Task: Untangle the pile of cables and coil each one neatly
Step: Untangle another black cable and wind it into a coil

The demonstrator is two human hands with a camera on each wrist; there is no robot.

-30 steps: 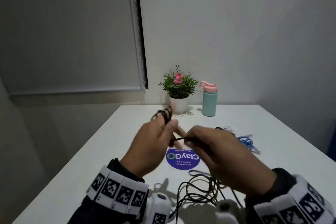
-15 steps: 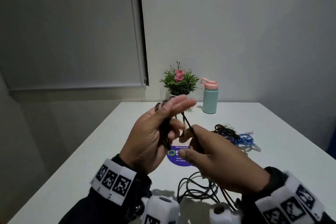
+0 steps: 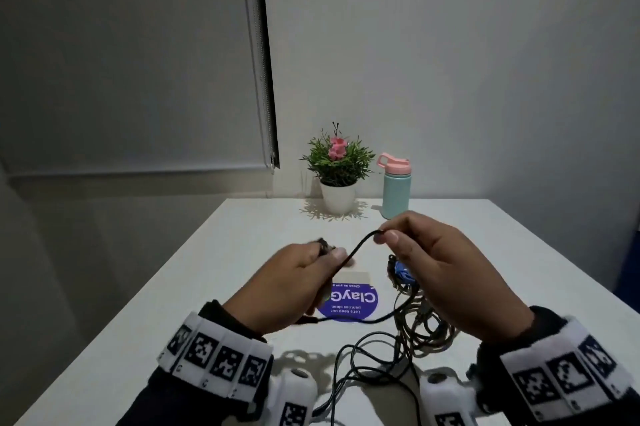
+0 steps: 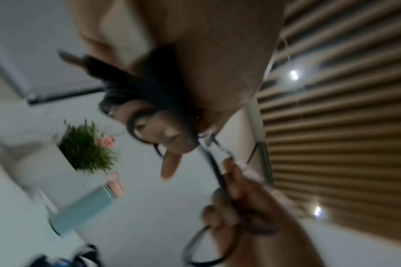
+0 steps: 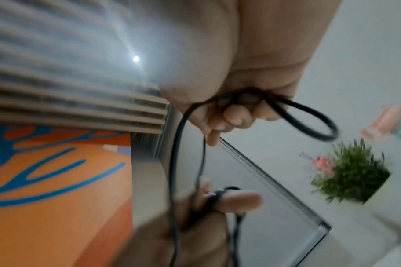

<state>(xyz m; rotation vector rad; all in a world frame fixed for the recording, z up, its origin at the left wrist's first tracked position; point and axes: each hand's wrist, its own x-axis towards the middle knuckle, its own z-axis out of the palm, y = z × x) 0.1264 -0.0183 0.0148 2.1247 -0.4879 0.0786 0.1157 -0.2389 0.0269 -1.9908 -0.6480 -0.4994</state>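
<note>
White walls and a drawn blind are standing behind a white desk [image 3: 194,287]. Above it, the right hand [image 3: 446,273] is pinching a black cable [image 3: 356,249] between thumb and fingertips, with the remaining fingers [image 5: 238,115] curled in; a short loop of the cable is sticking out past the pinch in the right wrist view. The left hand [image 3: 294,287] is gripping the other end of that stretch, its fingers [image 4: 170,130] curled around several turns of cable wound on them, a plug end poking out beside the thumb. Between the two hands the cable is running in a slack upward arc; another length is trailing from under the left hand down to the desk. A tangle of cables [image 3: 415,325] is lying on the desk under the right hand, with a blue cable [image 3: 401,275] at its far edge. A round purple sticker [image 3: 349,302] is sitting just left of the tangle. At the far edge, a potted plant [image 3: 337,169] and a mint bottle [image 3: 396,190] with a pink lid are standing side by side.
</note>
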